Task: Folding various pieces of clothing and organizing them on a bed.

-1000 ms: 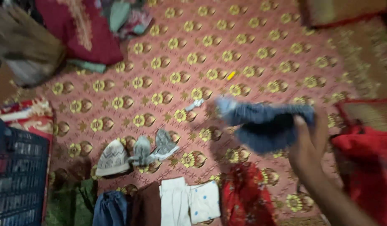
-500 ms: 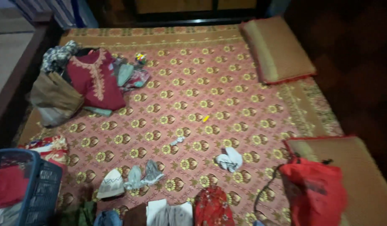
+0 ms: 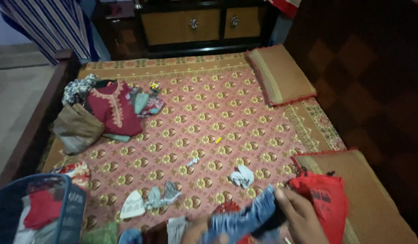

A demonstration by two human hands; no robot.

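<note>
Blue denim garment (image 3: 245, 219), faded and crumpled, stretched between my hands low at the frame's bottom edge over the patterned bedspread (image 3: 204, 113), my right hand (image 3: 301, 217) clamped on its edge, my left hand (image 3: 195, 230) blurred, grasping the other end, red bag (image 3: 324, 199) just beside, small white cloth (image 3: 242, 175) nearby.

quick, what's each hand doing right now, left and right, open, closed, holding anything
Left hand: closed on the blue garment, though blurred.
Right hand: closed, its grip on the same blue garment.
</note>
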